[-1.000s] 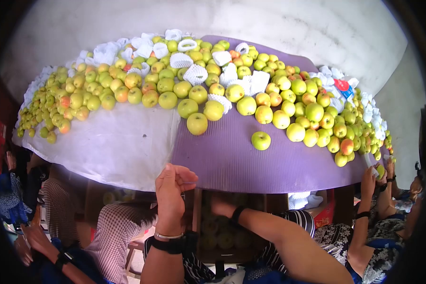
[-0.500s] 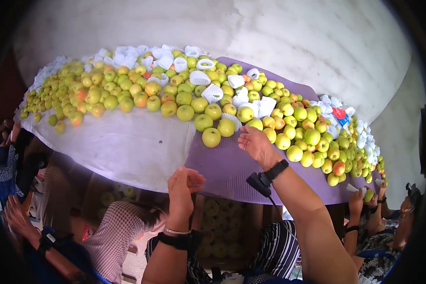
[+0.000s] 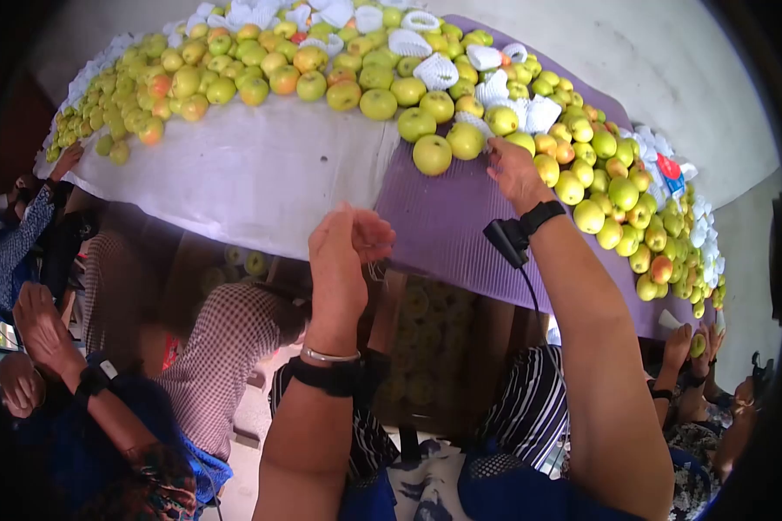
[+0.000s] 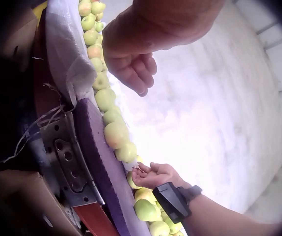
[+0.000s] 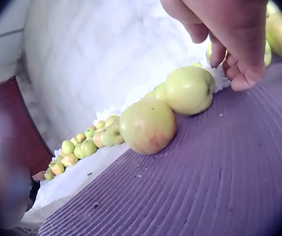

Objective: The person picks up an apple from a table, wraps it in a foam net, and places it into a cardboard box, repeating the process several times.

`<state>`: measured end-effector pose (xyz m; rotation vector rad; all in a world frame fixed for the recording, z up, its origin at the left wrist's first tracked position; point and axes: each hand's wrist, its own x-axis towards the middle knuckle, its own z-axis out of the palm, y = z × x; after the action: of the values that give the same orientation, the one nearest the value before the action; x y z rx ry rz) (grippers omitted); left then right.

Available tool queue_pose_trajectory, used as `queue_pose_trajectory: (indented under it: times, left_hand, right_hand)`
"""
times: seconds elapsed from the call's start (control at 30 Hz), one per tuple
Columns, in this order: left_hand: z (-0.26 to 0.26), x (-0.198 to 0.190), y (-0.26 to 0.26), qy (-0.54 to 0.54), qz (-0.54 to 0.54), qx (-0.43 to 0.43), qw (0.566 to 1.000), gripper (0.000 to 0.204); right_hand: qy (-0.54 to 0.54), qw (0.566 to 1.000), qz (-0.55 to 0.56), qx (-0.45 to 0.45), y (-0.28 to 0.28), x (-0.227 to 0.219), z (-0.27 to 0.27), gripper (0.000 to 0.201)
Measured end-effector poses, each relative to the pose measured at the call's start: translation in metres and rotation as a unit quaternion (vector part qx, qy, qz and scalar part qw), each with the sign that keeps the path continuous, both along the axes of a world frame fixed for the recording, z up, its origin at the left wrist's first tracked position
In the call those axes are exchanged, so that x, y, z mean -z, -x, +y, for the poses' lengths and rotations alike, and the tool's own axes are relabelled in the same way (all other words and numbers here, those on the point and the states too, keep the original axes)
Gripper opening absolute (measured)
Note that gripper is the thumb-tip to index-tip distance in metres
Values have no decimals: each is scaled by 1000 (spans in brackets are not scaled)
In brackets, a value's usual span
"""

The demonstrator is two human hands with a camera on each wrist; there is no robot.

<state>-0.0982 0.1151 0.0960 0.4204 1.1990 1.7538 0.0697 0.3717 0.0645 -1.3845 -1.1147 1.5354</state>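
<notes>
Above the table's front edge, my left hand (image 3: 343, 252) is raised with loosely bent fingers and nothing in it; its fingers (image 4: 138, 73) hang in the left wrist view. My right hand (image 3: 514, 172) reaches over the purple mat (image 3: 447, 230) to the near side of the apple pile, beside a green apple (image 3: 520, 143). In the right wrist view, the fingers (image 5: 241, 81) of that hand bend down close to the mat, right of a pale green apple (image 5: 187, 91) and white foam netting (image 5: 221, 78). No object shows in its grasp; contact with the netting is unclear.
A long heap of apples (image 3: 222, 89) with foam nets (image 3: 436, 72) crosses the table's far side. White sheeting (image 3: 261, 165) covers the left part. Boxes with apples (image 3: 421, 334) stand below the edge. Other people's hands (image 3: 48, 334) are at left and right.
My right hand has come up from below the table edge to the apples and is now at the pile. My left hand still holds nothing. The head view has shifted, so the table appears higher.
</notes>
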Motion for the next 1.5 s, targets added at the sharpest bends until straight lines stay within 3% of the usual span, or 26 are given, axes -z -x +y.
queue_pose_trajectory:
  times: [0.1, 0.2, 0.37, 0.43, 0.63, 0.77, 0.87, 0.93, 1.0, 1.03, 1.1, 1.2, 1.43, 1.5]
  left_hand:
    - [-4, -2, 7, 1, 36, -3, 999, 41]
    - [-6, -9, 7, -6, 20, -47, 999, 38]
    - [-5, -9, 11, -1, 17, -41, 999, 39]
    - [-6, -6, 13, -2, 18, -35, 999, 40]
    - [-6, -3, 8, 4, 19, -23, 1000, 39]
    - [6, 11, -12, 32, 28, 48, 998, 39]
    - [1, 24, -31, 67, 53, 78, 993, 36]
    - [-13, 19, -38, 65, 74, 80, 992, 34]
    - [-29, 4, -46, 53, 99, 56, 992, 29]
    - [-39, -6, -48, 55, 102, 59, 991, 29]
    - [-65, -27, -49, -30, 118, 65, 990, 28]
    - [-101, -48, -56, -30, 112, 85, 990, 26]
    - [-151, -35, -84, -30, 95, 126, 987, 18]
    - [-159, -36, -98, -82, 80, 180, 977, 22]
  right_hand:
    - [12, 996, 84, 11, -15, -16, -9, 10]
    - [7, 998, 60, 0, -29, -26, -20, 12]
    - [-23, 999, 31, 32, -45, -33, -34, 18]
    - [15, 990, 142, 5, -53, -33, -34, 16]
    - [-12, 972, 232, -30, -76, -49, -54, 17]
    - [-39, 960, 276, 8, -89, -64, -103, 25]
    - [-69, 937, 341, -35, -108, -76, -154, 23]
    - [-74, 920, 382, -50, -125, -80, -189, 22]
    - [-7, 881, 463, -101, -143, -74, -217, 23]
    - [-7, 880, 465, -98, -152, -67, -229, 23]
    - [-35, 927, 366, -81, -164, -46, -254, 34]
    - [-1, 919, 384, -89, -173, -23, -282, 36]
    - [41, 876, 440, -195, -160, -23, -336, 24]
    - [51, 870, 442, -214, -157, -30, -345, 23]
